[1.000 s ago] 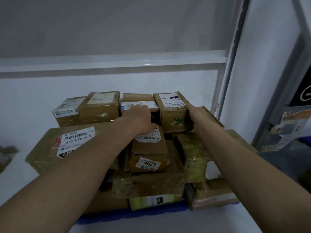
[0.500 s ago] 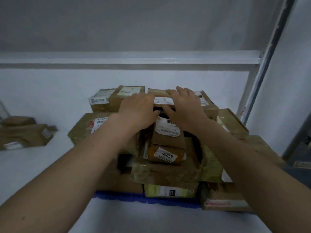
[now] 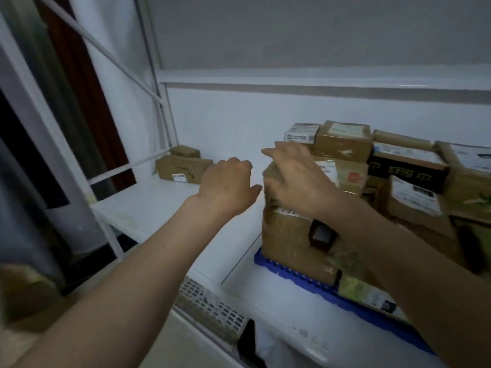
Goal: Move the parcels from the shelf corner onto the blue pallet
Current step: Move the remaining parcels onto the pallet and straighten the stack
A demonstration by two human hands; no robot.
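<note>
Two brown parcels sit in the shelf's far left corner: a long one (image 3: 183, 168) with a small one (image 3: 185, 151) on top. Several taped brown parcels (image 3: 342, 140) are stacked on the blue pallet (image 3: 297, 278) at the right. My left hand (image 3: 228, 183) hovers empty over the white shelf, fingers loosely bent, between the corner parcels and the pallet stack. My right hand (image 3: 293, 172) is in the air in front of the stack's left corner box (image 3: 287, 235), fingers spread, holding nothing.
White shelf board (image 3: 148, 208) runs from the corner to the pallet. White metal uprights and a diagonal brace (image 3: 159, 107) frame the left side. A perforated white grille (image 3: 210, 304) lies at the shelf's front edge. A white wall stands behind.
The view has swung left, bringing the corner parcels into sight. Both hands have come off the parcels on top of the stack and moved left; the left hand now leads toward the corner.
</note>
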